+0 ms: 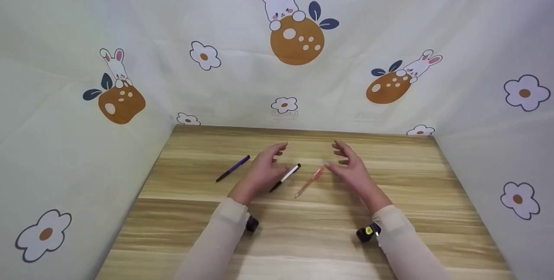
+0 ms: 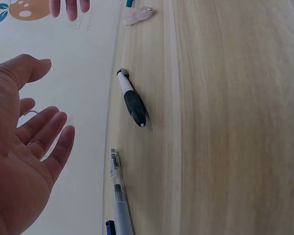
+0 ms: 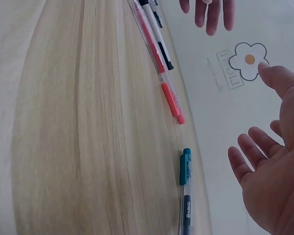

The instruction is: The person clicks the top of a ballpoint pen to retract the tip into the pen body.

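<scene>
Tabletop [image 1: 303, 249]: because it bears them, white pen [image 1: 288, 175] and pink pen [image 1: 318, 173] lie unheld.
Left hand [image 1: 262, 168], right hand [image 1: 355, 171]: empty, loosely spread.

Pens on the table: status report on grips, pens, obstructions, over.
Left grip and right grip empty. White-and-black pen and pink pen flat on table between them. Nothing seen on top of either pen.
</scene>
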Tool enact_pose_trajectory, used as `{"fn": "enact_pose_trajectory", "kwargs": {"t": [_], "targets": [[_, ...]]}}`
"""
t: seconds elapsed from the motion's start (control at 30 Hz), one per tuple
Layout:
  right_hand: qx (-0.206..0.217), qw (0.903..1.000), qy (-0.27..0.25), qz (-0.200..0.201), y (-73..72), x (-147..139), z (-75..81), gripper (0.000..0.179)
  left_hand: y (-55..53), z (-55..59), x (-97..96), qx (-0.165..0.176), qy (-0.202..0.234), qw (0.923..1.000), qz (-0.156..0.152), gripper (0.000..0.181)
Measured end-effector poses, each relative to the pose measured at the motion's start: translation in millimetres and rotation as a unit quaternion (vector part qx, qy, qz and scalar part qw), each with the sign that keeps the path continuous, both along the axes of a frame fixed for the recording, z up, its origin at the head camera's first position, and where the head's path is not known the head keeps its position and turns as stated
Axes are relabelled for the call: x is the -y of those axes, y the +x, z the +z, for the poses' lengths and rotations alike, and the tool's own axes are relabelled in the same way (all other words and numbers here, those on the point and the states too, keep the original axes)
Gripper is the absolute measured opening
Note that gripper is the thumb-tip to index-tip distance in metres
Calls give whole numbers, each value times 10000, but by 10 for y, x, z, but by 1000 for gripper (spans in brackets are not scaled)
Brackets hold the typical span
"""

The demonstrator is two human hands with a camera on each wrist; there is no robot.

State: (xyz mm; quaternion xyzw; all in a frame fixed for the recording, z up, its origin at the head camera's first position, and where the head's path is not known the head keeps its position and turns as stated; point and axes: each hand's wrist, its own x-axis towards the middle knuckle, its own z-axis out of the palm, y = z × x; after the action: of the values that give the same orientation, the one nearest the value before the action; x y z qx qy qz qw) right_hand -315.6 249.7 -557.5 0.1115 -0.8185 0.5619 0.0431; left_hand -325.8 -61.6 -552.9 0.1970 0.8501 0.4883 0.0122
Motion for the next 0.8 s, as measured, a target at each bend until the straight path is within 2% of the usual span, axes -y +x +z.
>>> {"fn": "enact_pose_trajectory", "kwargs": {"t": [0.47,0.8], "targets": [[-43,9997,-90,238,-56,133,1,78,-11,21,192,57,-342,9994,86,66],[-8,9993,-36,366,-105,284,-13,77,-4,29,325,106,-713,9968,341,67]]}}
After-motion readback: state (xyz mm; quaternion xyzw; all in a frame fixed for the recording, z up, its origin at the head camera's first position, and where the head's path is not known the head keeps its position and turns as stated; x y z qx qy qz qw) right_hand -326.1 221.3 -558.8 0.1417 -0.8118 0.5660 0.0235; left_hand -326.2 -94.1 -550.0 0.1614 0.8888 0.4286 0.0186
